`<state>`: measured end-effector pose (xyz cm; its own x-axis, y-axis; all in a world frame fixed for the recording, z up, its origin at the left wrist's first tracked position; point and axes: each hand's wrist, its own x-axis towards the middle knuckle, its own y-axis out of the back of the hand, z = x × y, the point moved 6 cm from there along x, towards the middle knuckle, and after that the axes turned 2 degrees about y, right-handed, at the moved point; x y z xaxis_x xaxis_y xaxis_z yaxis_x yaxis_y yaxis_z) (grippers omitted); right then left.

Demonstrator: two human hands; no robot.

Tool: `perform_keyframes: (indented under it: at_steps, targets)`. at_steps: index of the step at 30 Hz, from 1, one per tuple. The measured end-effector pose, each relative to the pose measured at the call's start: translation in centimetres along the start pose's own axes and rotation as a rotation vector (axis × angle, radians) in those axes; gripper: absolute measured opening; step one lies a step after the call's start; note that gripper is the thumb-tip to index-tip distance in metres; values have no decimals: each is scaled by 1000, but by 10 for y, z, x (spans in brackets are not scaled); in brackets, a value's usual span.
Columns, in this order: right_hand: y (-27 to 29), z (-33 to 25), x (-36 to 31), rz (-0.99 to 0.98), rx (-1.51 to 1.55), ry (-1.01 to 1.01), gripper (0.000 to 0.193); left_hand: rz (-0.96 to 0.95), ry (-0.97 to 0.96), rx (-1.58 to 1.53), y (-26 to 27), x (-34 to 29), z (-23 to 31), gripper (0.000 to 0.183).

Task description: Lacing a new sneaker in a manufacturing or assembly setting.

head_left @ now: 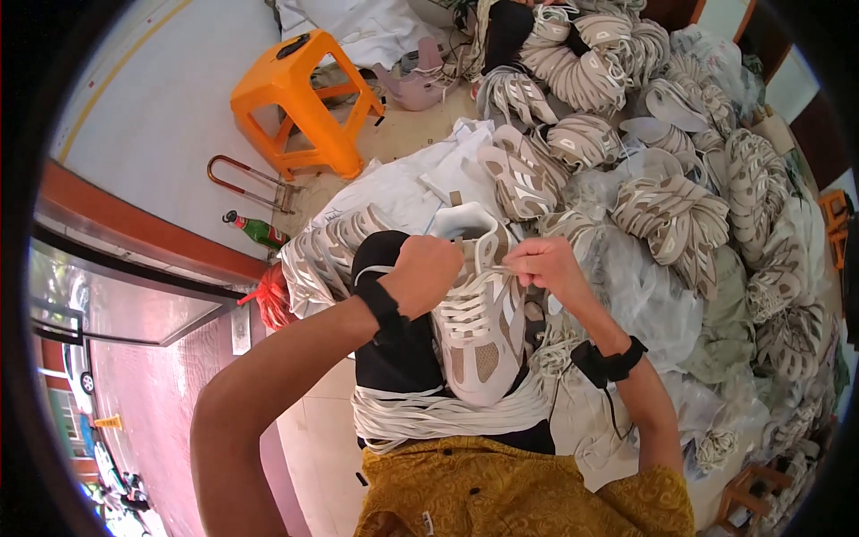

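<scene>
A white and beige sneaker upper [483, 367] rests on my lap between my black-clad thighs, its toe toward me. White lace crosses its front in several rows. My left hand [428, 276] is closed at the left side of its opening; what the fingers hold, if anything, is hidden. At the right side of the opening, my right hand [548, 267] pinches a white shoelace, thumb against forefinger. A thick bundle of loose white laces [447, 418] lies across my lap, just in front of my mustard patterned top.
Stacked sneaker uppers [671, 215] and clear plastic bags fill the right side. More uppers [327, 255] lie beyond my left knee on white sheeting. An orange stool [309, 103], a green bottle [259, 231] and red twine [271, 297] stand farther left, near a doorway.
</scene>
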<state>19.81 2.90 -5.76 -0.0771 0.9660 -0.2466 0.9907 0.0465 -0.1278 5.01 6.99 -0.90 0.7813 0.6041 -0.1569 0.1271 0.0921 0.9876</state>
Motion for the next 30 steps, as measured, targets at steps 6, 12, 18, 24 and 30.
perform_keyframes:
  at_steps: [6,12,18,24,30]
  targets:
    - [-3,-8,0,7,-209,180,14,235,4,-521,54,-5,-5,13]
    - [-6,-11,-1,19,-223,196,9,307,184,-1094,83,11,-32,16]
    - [-16,-29,5,76,-657,565,12,269,114,-635,12,9,-22,16]
    - [-24,-35,-2,59,-725,729,10,150,165,-497,-3,11,-7,15]
    - [-23,-27,-2,102,-649,718,10,244,335,-420,16,5,-1,16]
